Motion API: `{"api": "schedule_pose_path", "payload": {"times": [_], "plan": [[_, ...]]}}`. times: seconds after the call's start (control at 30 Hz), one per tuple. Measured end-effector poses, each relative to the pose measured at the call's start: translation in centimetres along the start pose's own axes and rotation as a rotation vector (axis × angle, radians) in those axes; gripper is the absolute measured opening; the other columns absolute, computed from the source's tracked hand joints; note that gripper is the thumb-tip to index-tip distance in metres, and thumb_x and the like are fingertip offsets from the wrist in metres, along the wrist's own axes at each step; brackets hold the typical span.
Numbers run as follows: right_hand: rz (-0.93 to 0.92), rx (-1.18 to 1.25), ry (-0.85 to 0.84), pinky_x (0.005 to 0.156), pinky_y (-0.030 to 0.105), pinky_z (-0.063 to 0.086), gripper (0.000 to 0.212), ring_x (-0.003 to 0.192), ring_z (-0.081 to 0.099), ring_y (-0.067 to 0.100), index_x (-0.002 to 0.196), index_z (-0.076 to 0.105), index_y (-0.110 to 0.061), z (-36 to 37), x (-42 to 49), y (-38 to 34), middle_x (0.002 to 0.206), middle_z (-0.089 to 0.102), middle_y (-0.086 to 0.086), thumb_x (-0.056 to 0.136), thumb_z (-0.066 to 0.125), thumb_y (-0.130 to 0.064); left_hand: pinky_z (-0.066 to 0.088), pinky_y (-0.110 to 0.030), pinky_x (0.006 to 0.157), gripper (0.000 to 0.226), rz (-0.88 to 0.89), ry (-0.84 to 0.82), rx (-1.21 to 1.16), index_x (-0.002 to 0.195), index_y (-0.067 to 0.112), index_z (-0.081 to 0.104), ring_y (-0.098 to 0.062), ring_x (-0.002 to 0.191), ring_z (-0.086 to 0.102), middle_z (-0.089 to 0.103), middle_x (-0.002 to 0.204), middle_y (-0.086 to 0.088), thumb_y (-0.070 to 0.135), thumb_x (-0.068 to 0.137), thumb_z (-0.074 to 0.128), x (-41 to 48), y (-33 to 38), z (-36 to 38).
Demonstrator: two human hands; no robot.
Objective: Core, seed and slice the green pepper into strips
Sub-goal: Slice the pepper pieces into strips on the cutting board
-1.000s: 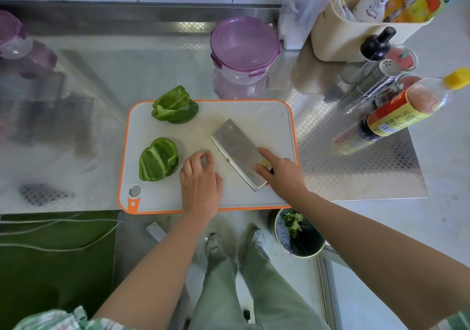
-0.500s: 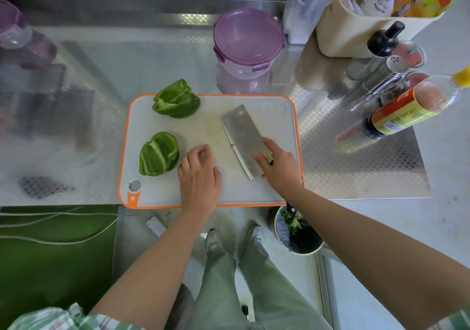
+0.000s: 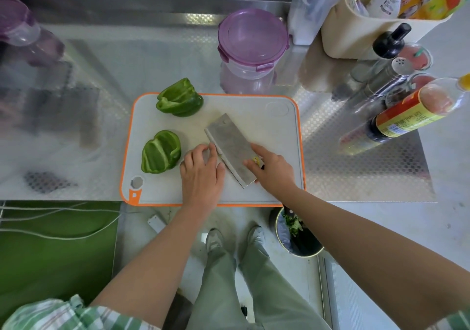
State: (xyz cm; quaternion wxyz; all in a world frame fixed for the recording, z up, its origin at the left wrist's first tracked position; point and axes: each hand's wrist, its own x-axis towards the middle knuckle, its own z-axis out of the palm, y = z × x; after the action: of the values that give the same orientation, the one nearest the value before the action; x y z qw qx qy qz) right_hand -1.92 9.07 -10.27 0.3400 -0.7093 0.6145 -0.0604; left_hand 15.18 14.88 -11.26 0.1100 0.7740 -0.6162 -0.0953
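Note:
Two green pepper halves lie on the white, orange-rimmed cutting board (image 3: 267, 116). One half (image 3: 179, 98) sits at the back edge. The other half (image 3: 160, 151) lies cut side up at the left, showing pale ribs. A steel cleaver (image 3: 230, 146) lies nearly flat on the board's middle. My right hand (image 3: 273, 172) grips its handle, index finger stretched along the blade. My left hand (image 3: 202, 174) rests on the board just right of the near half, its fingertips touching the blade's left edge and holding nothing.
A purple-lidded container (image 3: 251, 39) stands behind the board. Sauce bottles (image 3: 407, 116), shakers and a beige tub (image 3: 368, 24) crowd the right of the steel counter. Below the counter edge, a bin (image 3: 297, 233) holds green scraps. My feet are on the floor.
The cleaver has slid left across the board until its edge meets my left fingertips. Both pepper halves have stayed in place.

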Motion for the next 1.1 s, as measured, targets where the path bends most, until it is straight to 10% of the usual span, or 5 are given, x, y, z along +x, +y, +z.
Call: {"api": "schedule_pose_path", "payload": {"times": [0.17,0.33,0.8,1.1], "plan": [[-0.027,0.169,-0.029,0.074,0.042,0.056,0.047,0.056,0.067,0.008,0.137,0.047,-0.033,-0.9,-0.4,1.0,0.114,0.069,0.006,0.093,0.055,-0.047,0.037,-0.047,0.098,0.06,0.013,-0.005,-0.037,0.137,0.013,0.051,-0.031,0.118,0.039,0.048,0.132,-0.013,0.041,0.092,0.023,0.0,1.7,-1.1],[0.014,0.344,0.015,0.064,0.041,0.057,0.036,0.05,0.064,0.011,0.127,0.056,-0.029,-2.3,-2.5,3.2,0.075,0.067,-0.003,0.093,0.06,-0.038,0.04,-0.048,0.093,0.061,0.057,0.01,-0.093,0.137,0.013,0.052,-0.035,0.116,0.042,0.049,0.131,-0.016,0.041,0.091,0.023,-0.5,4.3,-1.5],[0.315,0.584,0.348,0.047,0.02,0.049,0.028,0.042,0.058,0.004,0.12,0.057,-0.025,-4.3,-15.3,10.5,0.066,0.062,-0.006,0.093,0.06,-0.027,0.04,-0.043,0.091,0.05,0.51,-0.098,-0.156,0.14,0.028,0.05,-0.032,0.112,0.042,0.045,0.128,-0.013,0.034,0.094,0.034,-8.6,11.6,1.1],[0.543,0.553,0.429,0.06,0.037,0.058,0.034,0.05,0.066,0.013,0.126,0.055,-0.028,-4.6,-25.0,19.7,0.071,0.07,0.002,0.093,0.058,-0.037,0.042,-0.045,0.088,0.047,0.768,-0.174,-0.081,0.138,0.028,0.054,-0.032,0.106,0.045,0.05,0.126,-0.014,0.042,0.097,0.035,-15.5,20.1,6.1]]}}
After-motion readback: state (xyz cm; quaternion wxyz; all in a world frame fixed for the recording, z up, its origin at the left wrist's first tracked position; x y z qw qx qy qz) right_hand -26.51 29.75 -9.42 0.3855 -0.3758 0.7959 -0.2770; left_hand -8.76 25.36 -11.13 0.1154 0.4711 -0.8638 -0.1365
